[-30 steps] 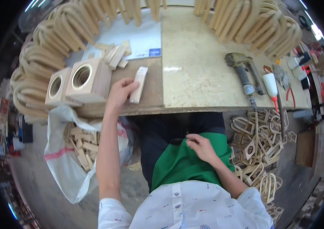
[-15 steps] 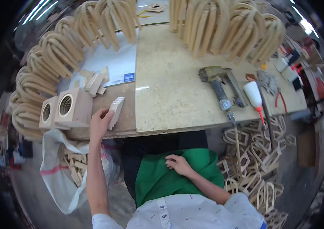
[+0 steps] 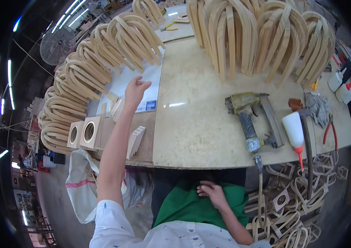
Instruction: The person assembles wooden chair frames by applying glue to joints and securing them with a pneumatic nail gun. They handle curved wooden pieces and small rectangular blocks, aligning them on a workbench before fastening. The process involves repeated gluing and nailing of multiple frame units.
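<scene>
My left hand [image 3: 136, 91] is raised over the white sheet [image 3: 150, 93], its thumb apart from the fingers and nothing visible in it. Beyond it stand rows of bent-wood arches [image 3: 132, 37], grouped in bundles. Below my left forearm, near the table's front edge, rests a small stack of pale wooden pieces [image 3: 135, 142]. Two wooden blocks with round holes [image 3: 89, 131] sit left of that forearm, and loose wood offcuts [image 3: 117, 108] are partly hidden behind it. My right hand [image 3: 213, 194] hovers at the green apron [image 3: 183, 206], fingers loosely bent and apart, holding nothing.
On the right of the table [image 3: 196, 136] lie a nail gun [image 3: 250, 120] with its hose, a white glue bottle [image 3: 294, 131], a grey rag [image 3: 318, 108] and red-handled pliers [image 3: 330, 130]. Wooden frames [image 3: 295, 215] pile on the floor; a white sack [image 3: 80, 186] stands at left.
My left hand has let go of the stack of wooden pieces and moved forward over the white sheet. The head view has shifted. My right hand stays by the apron.
</scene>
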A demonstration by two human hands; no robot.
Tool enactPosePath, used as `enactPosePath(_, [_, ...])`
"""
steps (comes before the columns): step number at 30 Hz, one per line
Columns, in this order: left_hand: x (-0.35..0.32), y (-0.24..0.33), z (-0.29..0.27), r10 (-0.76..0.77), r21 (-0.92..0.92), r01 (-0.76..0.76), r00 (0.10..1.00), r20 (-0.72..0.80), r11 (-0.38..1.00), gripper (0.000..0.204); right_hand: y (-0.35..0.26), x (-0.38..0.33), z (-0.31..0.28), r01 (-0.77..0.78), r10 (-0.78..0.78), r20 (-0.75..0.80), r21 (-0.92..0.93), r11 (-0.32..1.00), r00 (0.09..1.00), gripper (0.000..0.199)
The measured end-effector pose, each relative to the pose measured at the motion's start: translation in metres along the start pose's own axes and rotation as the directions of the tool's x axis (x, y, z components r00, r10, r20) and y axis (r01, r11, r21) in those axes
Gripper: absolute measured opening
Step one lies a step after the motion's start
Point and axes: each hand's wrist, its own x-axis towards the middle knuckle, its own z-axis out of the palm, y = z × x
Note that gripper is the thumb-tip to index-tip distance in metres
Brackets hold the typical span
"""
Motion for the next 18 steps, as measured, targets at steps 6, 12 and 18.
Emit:
enactPosePath(6, [0.08,0.024,0.046,-0.029,-0.194,-0.006,0.984,-0.176,0.981,0.07,-0.002,0.005,-0.008,0.003,-0.001,-0.041,0.049,0.999,0.999,0.033])
enactPosePath(12, [0.113,0.028,0.059,-0.122,-0.473,0.038,0.982,-0.147,0.88,0.064,-0.001,0.008,0.0,-0.039,0.04,-0.079,0.005,0.999,0.996,0.034])
enactPosePath(18, [0.136,0.009,0.069,-0.068,-0.507,0.01,0.993,-0.096,0.862,0.046,0.003,0.014,0.007,-0.064,0.061,-0.117,-0.027,0.998,0.991,0.033])
